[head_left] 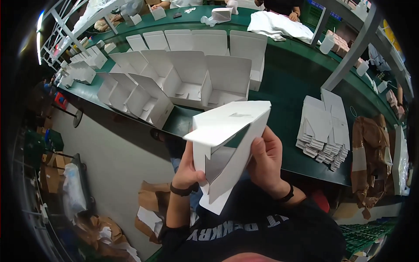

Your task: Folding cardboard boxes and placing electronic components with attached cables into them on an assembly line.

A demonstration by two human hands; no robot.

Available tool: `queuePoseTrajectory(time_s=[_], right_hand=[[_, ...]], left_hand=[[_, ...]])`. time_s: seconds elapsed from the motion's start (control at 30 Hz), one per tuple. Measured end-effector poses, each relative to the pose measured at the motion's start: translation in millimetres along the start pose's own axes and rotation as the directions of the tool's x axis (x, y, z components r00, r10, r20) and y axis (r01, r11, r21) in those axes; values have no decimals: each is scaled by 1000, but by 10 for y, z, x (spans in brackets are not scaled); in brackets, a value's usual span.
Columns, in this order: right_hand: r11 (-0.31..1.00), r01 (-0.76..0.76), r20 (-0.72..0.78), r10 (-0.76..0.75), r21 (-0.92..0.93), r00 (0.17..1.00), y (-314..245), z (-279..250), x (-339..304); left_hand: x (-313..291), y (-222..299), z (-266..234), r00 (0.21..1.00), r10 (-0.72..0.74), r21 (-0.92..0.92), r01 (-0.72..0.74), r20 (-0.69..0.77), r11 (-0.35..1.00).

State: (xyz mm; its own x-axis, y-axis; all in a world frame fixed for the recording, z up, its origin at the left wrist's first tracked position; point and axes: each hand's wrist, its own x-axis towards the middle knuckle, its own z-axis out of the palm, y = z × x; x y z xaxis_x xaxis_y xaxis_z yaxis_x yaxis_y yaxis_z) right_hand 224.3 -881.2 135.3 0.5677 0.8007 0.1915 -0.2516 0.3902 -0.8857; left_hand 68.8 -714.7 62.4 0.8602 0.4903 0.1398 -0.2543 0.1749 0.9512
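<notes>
Carton (218, 124), wht, part-open: gripped by L hand (187, 170) + R hand (268, 158), opp. sides, prob. to steady it. Flat blanks (315, 115): stacked R on table (286, 72), likely for easy reach.

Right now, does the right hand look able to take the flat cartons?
Probably not: the right hand grips the open white box; otherwise the way to the flat cartons looks free.
</notes>
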Motion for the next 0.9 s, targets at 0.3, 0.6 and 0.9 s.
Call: queuePoseTrajectory(time_s=[0.3, 0.6, 0.9], right_hand=[[645, 557, 430, -365, -522, 826, -113, 44, -92], [514, 729, 437, -585, -452, 683, 88, 56, 56], [440, 741, 534, -515, -507, 671, 52, -143, 233]], left_hand=[[246, 414, 438, 837, 207, 51, -211, -506, 976], [175, 526, 423, 559, 809, 536, -633, -181, 558], [86, 335, -13, 806, 585, 577, -436, -91, 691]])
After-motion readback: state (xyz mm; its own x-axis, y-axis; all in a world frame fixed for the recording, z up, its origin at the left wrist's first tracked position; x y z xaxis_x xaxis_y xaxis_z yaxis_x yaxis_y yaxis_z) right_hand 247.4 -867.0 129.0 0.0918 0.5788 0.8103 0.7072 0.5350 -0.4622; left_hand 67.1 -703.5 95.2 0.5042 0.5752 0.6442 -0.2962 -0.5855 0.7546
